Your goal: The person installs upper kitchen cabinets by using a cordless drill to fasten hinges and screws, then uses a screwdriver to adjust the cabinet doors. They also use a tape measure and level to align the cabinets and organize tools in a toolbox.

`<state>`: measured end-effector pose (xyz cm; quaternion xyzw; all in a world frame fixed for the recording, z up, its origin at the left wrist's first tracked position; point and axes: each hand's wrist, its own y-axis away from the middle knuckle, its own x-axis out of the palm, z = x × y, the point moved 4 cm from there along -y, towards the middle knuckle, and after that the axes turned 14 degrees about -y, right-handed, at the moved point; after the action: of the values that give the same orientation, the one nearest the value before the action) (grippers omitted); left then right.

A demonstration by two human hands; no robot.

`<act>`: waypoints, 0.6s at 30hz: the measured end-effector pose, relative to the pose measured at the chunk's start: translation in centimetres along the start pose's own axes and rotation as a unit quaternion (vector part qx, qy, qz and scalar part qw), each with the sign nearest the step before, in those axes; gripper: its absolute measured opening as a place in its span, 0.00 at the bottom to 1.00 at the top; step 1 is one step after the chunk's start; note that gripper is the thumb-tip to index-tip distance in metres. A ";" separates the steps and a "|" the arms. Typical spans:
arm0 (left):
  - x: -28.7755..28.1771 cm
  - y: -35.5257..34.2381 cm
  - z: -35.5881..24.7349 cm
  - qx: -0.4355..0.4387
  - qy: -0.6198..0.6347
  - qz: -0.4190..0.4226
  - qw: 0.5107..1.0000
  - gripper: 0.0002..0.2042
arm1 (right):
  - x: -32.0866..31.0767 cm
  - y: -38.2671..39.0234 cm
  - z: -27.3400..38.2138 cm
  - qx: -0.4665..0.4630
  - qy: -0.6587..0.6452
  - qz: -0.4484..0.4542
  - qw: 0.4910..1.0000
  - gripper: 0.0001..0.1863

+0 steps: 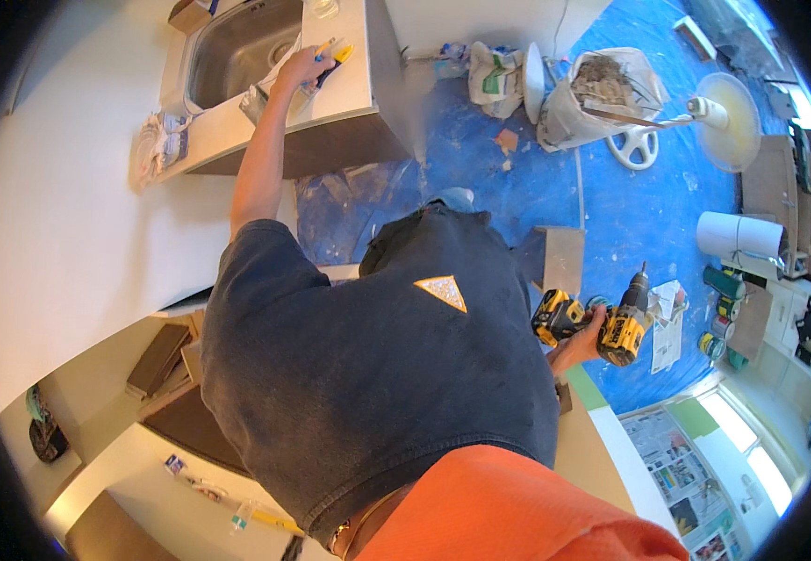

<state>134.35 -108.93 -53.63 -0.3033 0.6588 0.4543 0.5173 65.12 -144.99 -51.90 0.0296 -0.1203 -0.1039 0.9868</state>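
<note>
My left arm reaches over the pale counter (209, 140) beside a steel sink (228, 56). There my left hand (304, 65) has its fingers curled down by a small blue-and-yellow piece; what they hold is too small to make out. A yellow-and-black hand tool (335, 67) lies against this hand, its kind unclear. Below the wrist, a flat greyish piece (254, 105) rests at the sink's edge. My right hand (581, 348) is wrapped round the grip of a yellow-and-black cordless drill (624, 327). Its chuck points away from me, and the battery sits to the left.
Blue sheeting (480, 150) covers the floor. A white bag of debris (602, 89), a white pedestal fan (723, 122) and a rolled white sheet (740, 234) stand to the right. Several cans (723, 327) are near the right edge. A cardboard box (559, 257) stands by my body.
</note>
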 end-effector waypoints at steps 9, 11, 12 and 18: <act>-0.1 -2.8 -1.3 0.001 -0.074 -0.114 0.991 0.28 | 11.6 -3.6 -3.0 0.022 0.010 0.085 0.996 0.12; -0.4 -2.7 -1.8 0.004 -0.079 -0.129 0.988 0.28 | 13.8 -3.5 -3.1 0.028 -0.007 0.092 0.995 0.13; -0.5 -2.6 -1.8 -0.002 -0.079 -0.134 0.988 0.28 | 14.6 -3.6 -3.3 0.041 0.009 0.081 0.996 0.13; -0.5 -1.8 -2.0 0.012 -0.050 -0.132 0.990 0.22 | 17.6 -4.5 -4.1 0.040 0.047 0.138 0.989 0.14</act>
<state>135.26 -111.50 -53.52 -0.3586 0.5917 0.3886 0.6085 81.93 -153.00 -52.17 0.0566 -0.0811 0.0397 0.9943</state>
